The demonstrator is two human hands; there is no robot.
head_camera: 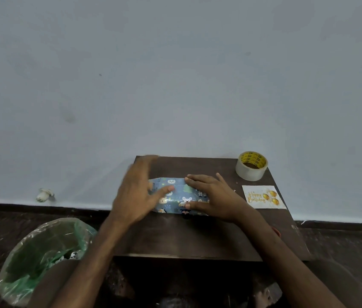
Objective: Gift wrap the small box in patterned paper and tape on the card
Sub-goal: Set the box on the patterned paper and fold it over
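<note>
A small box wrapped in blue paper with animal prints [176,194] lies on the dark wooden table [197,236]. My right hand [213,196] rests flat on the box's right half with straight fingers. My left hand [137,192] hovers over the box's left end, blurred, fingers spread and its thumb near the paper. A white "Happy Birthday" card with gold balloons [263,197] lies to the right of the box. A roll of clear tape with a yellow core [251,166] stands at the table's back right corner.
A bin lined with a green plastic bag [42,256] stands on the floor at the left of the table. A pale wall rises right behind the table. A small white object [44,195] lies at the wall's base on the left.
</note>
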